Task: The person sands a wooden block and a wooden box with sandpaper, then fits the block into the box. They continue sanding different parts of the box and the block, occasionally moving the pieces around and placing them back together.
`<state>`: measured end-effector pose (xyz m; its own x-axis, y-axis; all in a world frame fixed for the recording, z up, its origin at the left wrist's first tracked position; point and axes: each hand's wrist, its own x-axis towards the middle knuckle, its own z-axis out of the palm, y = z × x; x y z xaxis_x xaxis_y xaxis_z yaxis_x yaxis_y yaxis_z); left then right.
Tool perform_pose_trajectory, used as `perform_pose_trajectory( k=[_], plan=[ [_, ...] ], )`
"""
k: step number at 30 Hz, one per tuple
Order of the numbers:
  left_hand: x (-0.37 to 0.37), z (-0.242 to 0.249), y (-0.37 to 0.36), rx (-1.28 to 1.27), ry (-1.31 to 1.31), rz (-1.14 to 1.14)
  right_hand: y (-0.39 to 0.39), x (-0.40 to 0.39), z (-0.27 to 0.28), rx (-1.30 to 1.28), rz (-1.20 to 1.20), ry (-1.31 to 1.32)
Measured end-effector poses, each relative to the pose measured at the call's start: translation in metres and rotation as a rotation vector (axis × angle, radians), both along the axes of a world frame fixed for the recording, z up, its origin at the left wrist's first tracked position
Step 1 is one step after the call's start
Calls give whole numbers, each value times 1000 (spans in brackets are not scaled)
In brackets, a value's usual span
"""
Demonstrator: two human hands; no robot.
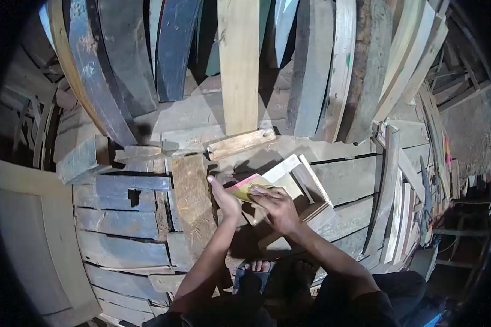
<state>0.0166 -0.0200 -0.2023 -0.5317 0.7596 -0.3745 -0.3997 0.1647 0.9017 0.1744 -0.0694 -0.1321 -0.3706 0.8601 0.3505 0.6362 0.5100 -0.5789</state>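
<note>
A flat yellow piece with a pink edge (pixel 240 188) lies between my two hands, over a small wooden box frame (pixel 283 168). My left hand (pixel 227 203) grips its left side, thumb pointing up and the other fingers hidden beneath. From the right, my right hand (pixel 278 206) presses bent fingers onto its top face. The box frame has pale, thin sides and sits tilted on the slatted floor, its open part showing right of my right hand. I cannot tell whether the yellow piece is paper or thin board.
A thick brown plank (pixel 193 204) lies left of my hands. Beyond them is a short wood offcut (pixel 241 144). Tall boards (pixel 238 65) lean along the back. A panelled door (pixel 33 240) stands at the left, and loose strips (pixel 384 191) lean at the right. My feet (pixel 256 266) are close below.
</note>
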Motion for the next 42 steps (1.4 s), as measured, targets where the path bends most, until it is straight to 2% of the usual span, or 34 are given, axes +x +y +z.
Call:
perform_pose_trajectory(
  k=[3,4,5,7,8,9,11,13,14,15,19,21,24,27,28,29,30,31,32,33,35,37,39,41,42],
  plan=[
    [-4,-2,2,128,37,-155,28,36,-12,-5,8,-164],
    [-8,3,-1,67,120,-209,40,37,6,19,-120,-122],
    [-9,6,0,96,85,-219,48,30,20,67,-315,-39],
    [-8,9,0,71,90,-208,40,25,2,108,-208,-170],
    [-9,11,1,59,76,-196,23,20,-5,69,-77,-136],
    [-8,13,0,45,62,-190,11,13,9,57,98,-212],
    [-6,14,0,38,52,-203,16,26,15,76,120,-233],
    [-8,10,0,51,65,-219,36,40,20,86,-94,-386],
    [-9,8,0,62,87,-232,44,39,33,93,-198,-170],
    [-10,7,0,50,89,-231,45,40,30,131,-235,-204],
    [-5,8,-2,26,44,-231,5,13,13,64,286,-568],
    [-6,9,1,32,2,-197,19,28,8,-4,316,-309],
    [-13,6,-4,41,32,-250,46,45,2,45,-164,-181],
    [-6,10,1,48,34,-202,18,21,0,71,89,-212],
    [-2,12,2,47,32,-155,9,17,9,-23,195,-200],
    [0,14,4,49,33,-106,14,25,9,-25,174,-198],
    [-6,5,2,62,147,-197,25,42,8,-30,157,-196],
    [-9,7,0,45,128,-224,37,50,7,-35,139,-193],
    [-11,10,-1,29,107,-251,46,52,2,19,-51,-60],
    [-12,14,-2,16,84,-272,47,50,7,60,-221,-38],
    [-9,7,1,70,68,-221,30,30,-7,118,-191,-192],
    [-5,11,3,99,131,-165,6,21,1,-2,195,-235],
    [-7,6,1,48,110,-207,25,40,10,49,250,-273],
    [-10,12,-1,36,51,-239,50,57,6,63,-56,-150],
    [-7,6,1,66,15,-202,47,54,2,69,-182,-229]
  ],
)
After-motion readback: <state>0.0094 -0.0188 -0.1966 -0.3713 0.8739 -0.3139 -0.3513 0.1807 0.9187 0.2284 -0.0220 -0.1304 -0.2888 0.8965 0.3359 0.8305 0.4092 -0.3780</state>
